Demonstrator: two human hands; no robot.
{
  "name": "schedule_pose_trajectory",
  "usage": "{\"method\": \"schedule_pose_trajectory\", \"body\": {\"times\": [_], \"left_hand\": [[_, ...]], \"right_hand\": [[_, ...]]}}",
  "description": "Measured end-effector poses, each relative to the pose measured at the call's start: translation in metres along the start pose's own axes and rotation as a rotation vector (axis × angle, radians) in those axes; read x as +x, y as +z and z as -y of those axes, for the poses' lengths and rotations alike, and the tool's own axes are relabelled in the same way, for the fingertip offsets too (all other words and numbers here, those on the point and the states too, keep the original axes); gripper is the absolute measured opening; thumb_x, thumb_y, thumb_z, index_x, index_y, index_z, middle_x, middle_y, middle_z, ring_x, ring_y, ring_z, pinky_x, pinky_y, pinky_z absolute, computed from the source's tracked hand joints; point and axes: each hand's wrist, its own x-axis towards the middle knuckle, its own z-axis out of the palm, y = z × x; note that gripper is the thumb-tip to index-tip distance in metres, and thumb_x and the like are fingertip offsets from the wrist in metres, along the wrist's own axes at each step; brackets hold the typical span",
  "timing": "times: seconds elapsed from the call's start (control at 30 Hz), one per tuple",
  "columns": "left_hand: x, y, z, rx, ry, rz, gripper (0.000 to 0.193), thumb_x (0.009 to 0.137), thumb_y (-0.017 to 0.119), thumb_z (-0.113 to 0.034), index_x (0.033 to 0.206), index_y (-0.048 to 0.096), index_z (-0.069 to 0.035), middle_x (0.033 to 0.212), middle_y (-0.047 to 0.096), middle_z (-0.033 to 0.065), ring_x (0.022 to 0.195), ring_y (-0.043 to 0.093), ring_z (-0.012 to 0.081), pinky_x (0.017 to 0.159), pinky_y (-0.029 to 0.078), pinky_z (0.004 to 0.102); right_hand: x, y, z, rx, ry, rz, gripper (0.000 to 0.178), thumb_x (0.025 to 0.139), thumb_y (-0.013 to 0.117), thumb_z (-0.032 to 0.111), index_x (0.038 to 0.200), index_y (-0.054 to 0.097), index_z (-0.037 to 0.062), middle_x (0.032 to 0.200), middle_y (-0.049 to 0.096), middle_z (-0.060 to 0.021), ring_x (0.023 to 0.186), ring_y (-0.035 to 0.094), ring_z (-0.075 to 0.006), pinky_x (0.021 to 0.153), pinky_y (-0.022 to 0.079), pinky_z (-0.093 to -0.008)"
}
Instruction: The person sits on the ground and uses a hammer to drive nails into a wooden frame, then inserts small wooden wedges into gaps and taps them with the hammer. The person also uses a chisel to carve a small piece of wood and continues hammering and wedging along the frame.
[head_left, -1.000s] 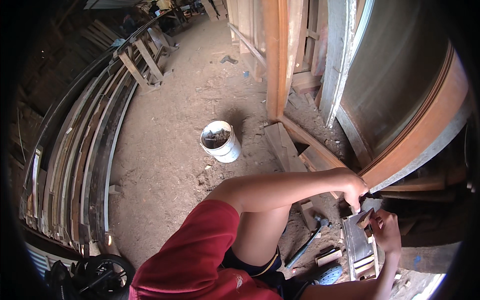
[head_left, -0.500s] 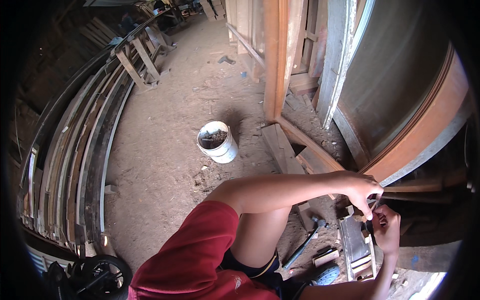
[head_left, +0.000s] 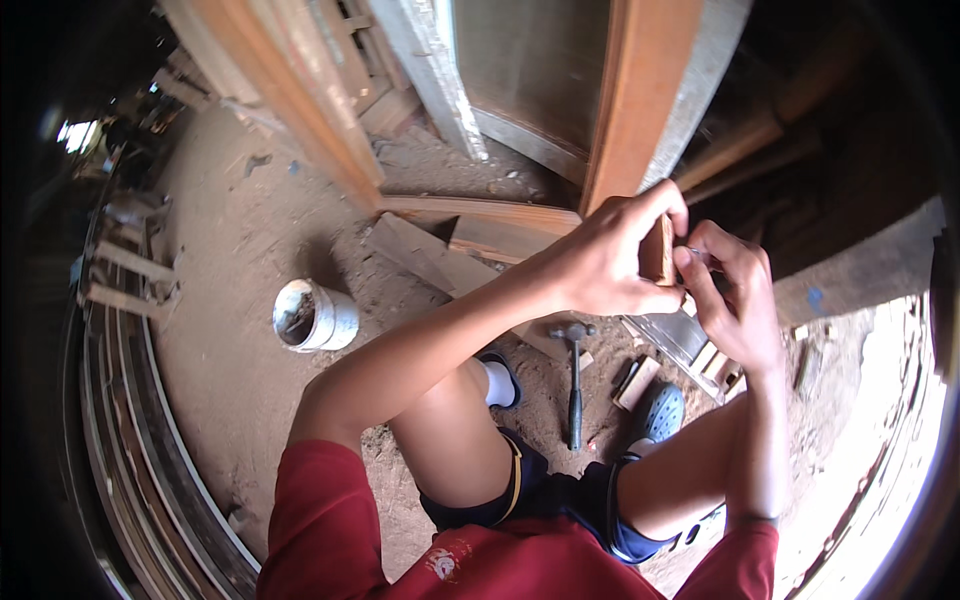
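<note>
Out in front of me, my left hand (head_left: pixel 610 258) grips a small flat wooden piece (head_left: pixel 656 252) between thumb and fingers. My right hand (head_left: pixel 735 300) is close against its right side, thumb and index finger pinched together. A tiny shiny bit shows at those fingertips, too small to name. Below both hands lies a wooden assembly with a grey board (head_left: pixel 672 336), partly hidden by them. On the dirt floor between my legs rest a hammer (head_left: pixel 574 385) and a small wooden block (head_left: pixel 637 384) with a dark item beside it.
A white bucket (head_left: pixel 335 320) with dark scraps stands to the left. Wooden frames (head_left: pixel 640 100) lean upright ahead, with planks (head_left: pixel 420 255) at their foot. Long boards (head_left: pixel 135 440) are stacked along the left edge. A thick beam (head_left: pixel 850 280) crosses at right.
My view has swung to the right, so the bucket and frames sit further left. Both hands are now raised off the wooden assembly, and the wooden piece shows in my left hand.
</note>
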Motion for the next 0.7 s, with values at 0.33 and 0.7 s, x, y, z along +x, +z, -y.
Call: {"method": "schedule_pose_trajectory", "body": {"times": [0.33, 0.7], "left_hand": [[-0.001, 0.036, -0.002, -0.007, 0.448, -0.126, 0.068, 0.067, 0.077, -0.031, 0.115, 0.040, 0.000, 0.067, 0.048, 0.0066, 0.053, 0.050, 0.0172, 0.052, 0.042, 0.0316], [0.028, 0.047, -0.001, 0.060, 0.467, -0.191, 0.055, 0.082, 0.051, -0.052, 0.093, 0.051, 0.002, 0.065, 0.051, 0.0123, 0.053, 0.055, 0.0263, 0.048, 0.045, 0.0352]], "right_hand": [[-0.032, -0.020, 0.010, 0.169, -0.094, 0.160, 0.012, 0.086, 0.054, 0.007, 0.078, 0.056, -0.0015, 0.062, 0.051, -0.0161, 0.059, 0.054, -0.0337, 0.056, 0.042, -0.0409], [-0.041, -0.021, 0.006, 0.174, 0.001, -0.102, 0.015, 0.090, 0.054, 0.008, 0.077, 0.054, -0.0006, 0.061, 0.052, -0.0167, 0.051, 0.052, -0.0331, 0.049, 0.040, -0.0397]]}}
